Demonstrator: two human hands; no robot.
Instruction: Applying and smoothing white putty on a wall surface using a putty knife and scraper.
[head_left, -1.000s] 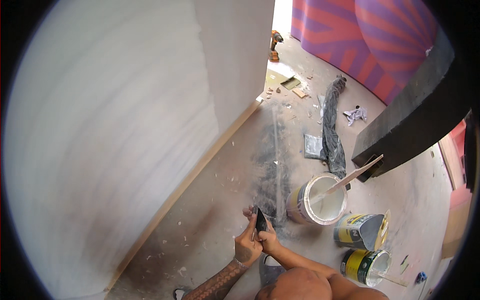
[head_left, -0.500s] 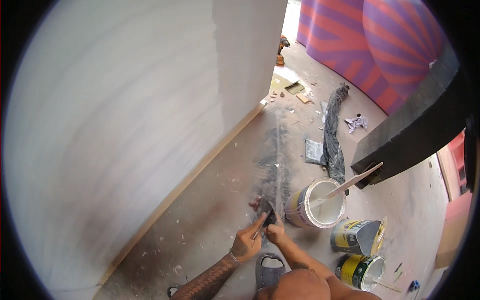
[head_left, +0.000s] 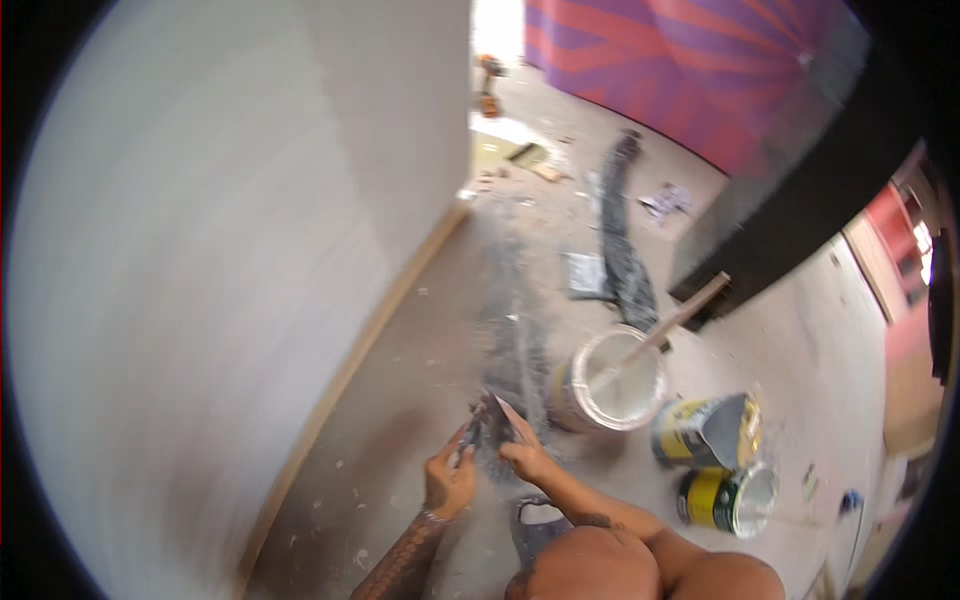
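Head view, and the bare right hand [head_left: 527, 461] is wrapped around a dark, flat, blade-like tool [head_left: 503, 428] above the smudged grey floor [head_left: 385, 440], left of the round white-rimmed bucket [head_left: 563, 398]; the braceleted left hand [head_left: 450, 487], fingers bent, sits just left, but blur hides whether it grips anything.

No legible txt, bucket lbls [head_left: 707, 498] too blurry
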